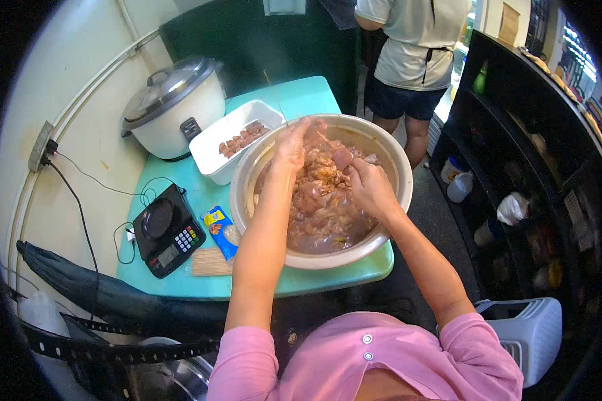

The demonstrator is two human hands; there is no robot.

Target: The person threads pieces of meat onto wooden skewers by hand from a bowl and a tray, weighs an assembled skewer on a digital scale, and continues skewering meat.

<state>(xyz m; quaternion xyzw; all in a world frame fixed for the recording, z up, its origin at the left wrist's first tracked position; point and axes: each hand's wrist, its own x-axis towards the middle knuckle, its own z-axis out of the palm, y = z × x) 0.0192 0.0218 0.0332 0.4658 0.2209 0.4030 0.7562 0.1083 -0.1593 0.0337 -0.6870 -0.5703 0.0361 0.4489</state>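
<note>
In the head view, over the wide, round cream basin [322,260], the left grip [294,144] grasps a thin tan wooden skewer [322,136] slanting rightward, toward the pink raw meat piece [342,158] pinched in the right grip [371,185].

- A white rice cooker [197,107] with a lid, on the turquoise table [297,93]
- A black scale [166,230] with number keys, near it
- Cables at a wall socket [41,147]
- A person [411,63] in a white top and dark shorts
- A black shelf [508,87] with a green bottle [480,79] and a white bag [512,209]
- A grey plastic chair [536,337]
</note>
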